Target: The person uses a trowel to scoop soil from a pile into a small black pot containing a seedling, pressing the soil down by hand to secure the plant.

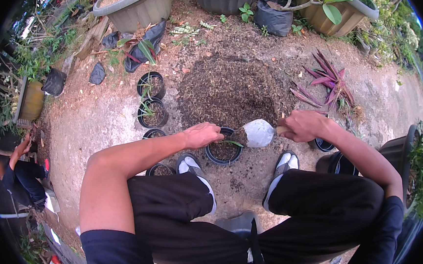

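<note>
Ground (99, 119) stretches left; soil (224, 89) lies just beyond the pot (224, 163). The right hand (304, 125) grips the trowel (259, 134); the left hand (203, 135) is at the pot's edge, grip unclear.

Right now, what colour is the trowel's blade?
The trowel's blade is pale silvery grey, clearest in the head view.

A large grey planter (142, 10) stands at the upper left of the frame, a black plastic plant bag (273, 20) at upper centre-right, and a co-worker (28, 174) at the left edge.
</note>
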A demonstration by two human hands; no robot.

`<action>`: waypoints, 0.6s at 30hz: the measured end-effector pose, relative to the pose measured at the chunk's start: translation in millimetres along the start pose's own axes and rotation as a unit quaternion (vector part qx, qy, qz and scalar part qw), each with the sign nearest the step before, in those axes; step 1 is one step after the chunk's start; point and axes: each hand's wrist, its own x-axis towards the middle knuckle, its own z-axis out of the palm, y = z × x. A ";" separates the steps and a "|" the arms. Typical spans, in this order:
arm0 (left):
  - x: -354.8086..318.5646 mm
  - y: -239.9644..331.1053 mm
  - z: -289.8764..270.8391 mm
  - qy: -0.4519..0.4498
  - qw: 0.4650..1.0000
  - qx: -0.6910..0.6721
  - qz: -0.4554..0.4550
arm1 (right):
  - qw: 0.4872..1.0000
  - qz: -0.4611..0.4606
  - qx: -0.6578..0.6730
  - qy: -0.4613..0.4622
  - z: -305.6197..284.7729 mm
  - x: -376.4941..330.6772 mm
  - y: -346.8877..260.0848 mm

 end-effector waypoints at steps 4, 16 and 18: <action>0.0 -1.2 -0.6 0.002 1.000 -0.002 0.010 | 0.999 -0.001 -0.047 -0.026 -5.0 10.4 -13.8; -0.5 -5.7 3.7 0.010 1.000 0.013 0.008 | 0.997 0.013 -0.069 -0.029 -13.2 34.2 -43.0; -2.4 -5.9 4.2 0.006 1.000 0.014 0.000 | 0.998 0.009 -0.059 -0.021 -13.1 35.1 -44.5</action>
